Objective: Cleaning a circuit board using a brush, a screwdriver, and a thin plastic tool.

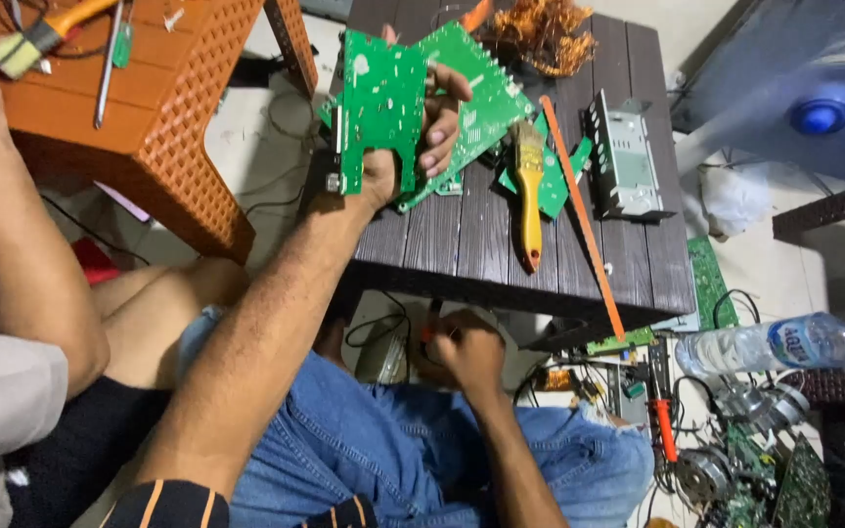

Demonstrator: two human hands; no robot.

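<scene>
Holding a Board Over the Table's Near-Left Corner

Sitting at far left, an orange perforated plastic stool (183, 127) carried a brush and tools. Right of it, the left hand (413, 147) reached far, fingers clamped on a green circuit board (378, 103) held upright, long axis running near to far, above the dark slatted table (501, 235). A yellow-handled paintbrush (530, 191) lay just right of that board. The right hand (466, 354), nearer, was curled low; I cannot tell what it gripped.
</scene>
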